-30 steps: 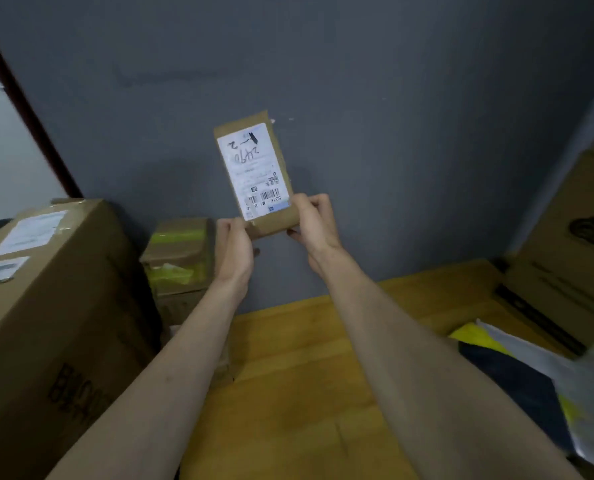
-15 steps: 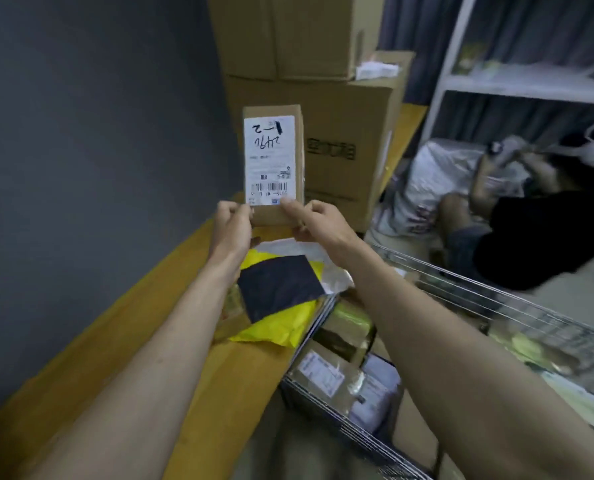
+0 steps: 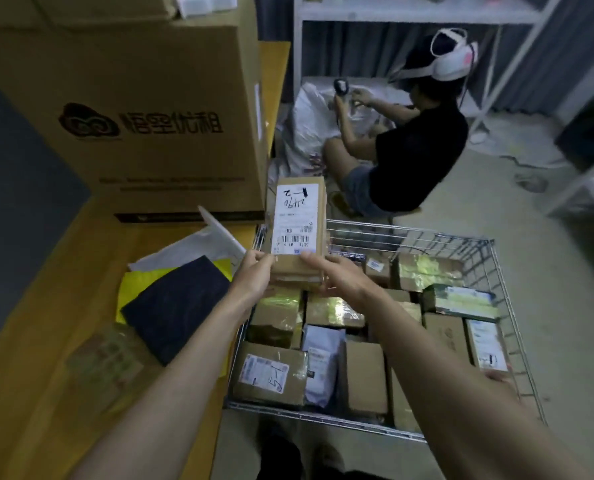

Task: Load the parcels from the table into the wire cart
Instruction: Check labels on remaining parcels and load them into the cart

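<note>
A small brown cardboard parcel [image 3: 297, 216] with a white shipping label is held upright by both hands. My left hand [image 3: 254, 277] grips its lower left corner and my right hand [image 3: 337, 277] grips its lower right. The parcel hangs over the far left corner of the wire cart [image 3: 503, 306], which holds several boxed and bagged parcels. On the wooden table [image 3: 46, 393] to the left lie a yellow mailer with a dark flat parcel [image 3: 174, 303] on top, a white mailer [image 3: 198, 244] and a clear-wrapped parcel [image 3: 108, 362].
A big printed cardboard box [image 3: 143, 112] stands at the table's far end. Behind the cart a person in a black shirt [image 3: 413, 150] sits on the floor with a white sack [image 3: 313, 123]. White shelving [image 3: 410, 12] lines the back wall and right side.
My view has swung right from the grey wall to the cart. Both hands carried the labelled parcel from above the table to over the cart's corner, lower than before.
</note>
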